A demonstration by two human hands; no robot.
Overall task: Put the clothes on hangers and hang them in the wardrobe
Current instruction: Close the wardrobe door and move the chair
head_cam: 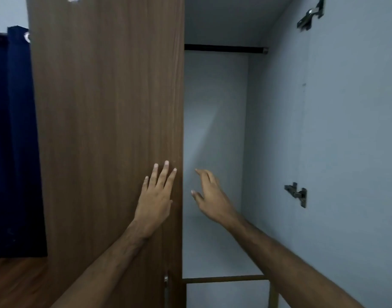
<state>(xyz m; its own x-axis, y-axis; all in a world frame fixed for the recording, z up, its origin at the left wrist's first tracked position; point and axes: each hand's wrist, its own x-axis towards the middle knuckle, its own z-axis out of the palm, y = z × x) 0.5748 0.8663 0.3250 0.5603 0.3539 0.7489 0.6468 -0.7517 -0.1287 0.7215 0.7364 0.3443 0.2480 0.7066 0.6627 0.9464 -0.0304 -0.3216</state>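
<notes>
Pale grey wardrobe (215,130) interior stands open, a dark rail (223,48) across its top, no clothes or hangers in view. Beside it, the brown wooden door (106,130) takes the left hand (155,196), fingers straight and flat against it. Right hand (210,196) hovers inside, fingers loosely spread, holding nothing.

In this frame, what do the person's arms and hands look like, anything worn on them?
Both are bare: the left hand and right hand show no gloves, rings or watch, and both forearms are uncovered with no sleeve in view. Nails look short.
</notes>
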